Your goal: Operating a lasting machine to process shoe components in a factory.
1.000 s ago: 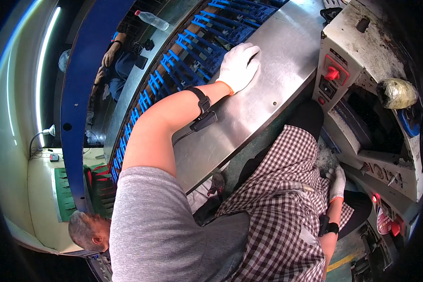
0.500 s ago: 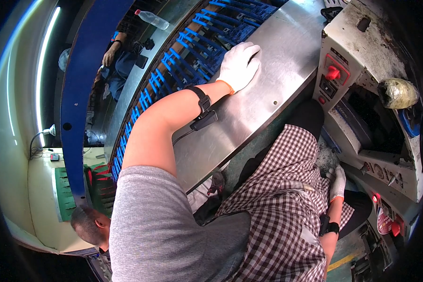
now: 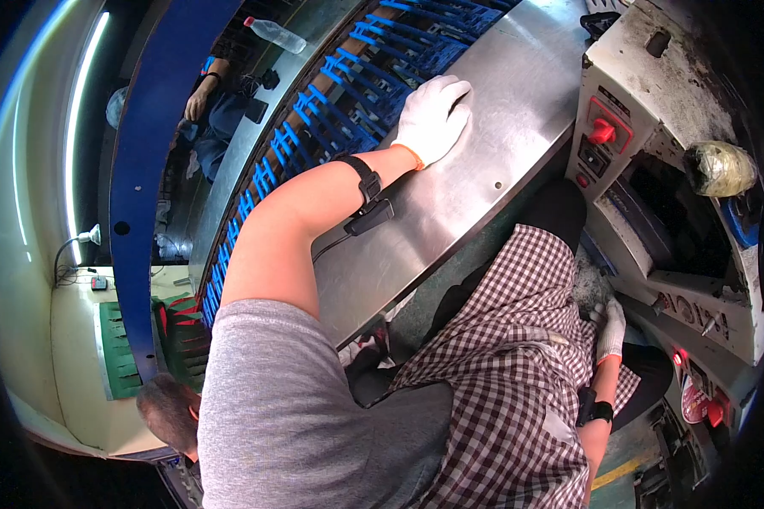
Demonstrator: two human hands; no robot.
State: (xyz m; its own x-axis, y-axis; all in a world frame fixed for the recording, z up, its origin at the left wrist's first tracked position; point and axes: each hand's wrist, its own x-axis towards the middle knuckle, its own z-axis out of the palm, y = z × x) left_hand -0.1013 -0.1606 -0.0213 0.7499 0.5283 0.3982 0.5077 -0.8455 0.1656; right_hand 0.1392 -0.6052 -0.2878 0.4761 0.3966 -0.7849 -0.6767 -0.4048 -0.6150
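My left hand (image 3: 433,119), in a white glove with an orange cuff, rests on the bare metal tabletop (image 3: 501,110) beside a row of blue pronged holders (image 3: 339,93). Its fingers are curled in and no object shows in them; the underside is hidden. Low on the right, my right hand (image 3: 609,329), gloved the same way, lies by the edge of the brown-and-white checked apron (image 3: 509,348) over my lap. It is beside a dusty grey rounded surface (image 3: 592,287). Its fingers are partly hidden, so their grip is unclear.
To my right stands a worn machine housing (image 3: 624,59) with a red knob (image 3: 601,131) and a tape-wrapped bundle (image 3: 721,168). A clear bottle (image 3: 276,35) lies beyond the holders. Another person's hand (image 3: 197,103) shows there; another person's head (image 3: 168,414) is lower left.
Both my hands keep their places. The blue holders have shifted along their row. The other person's head at lower left has lowered and moved slightly right.
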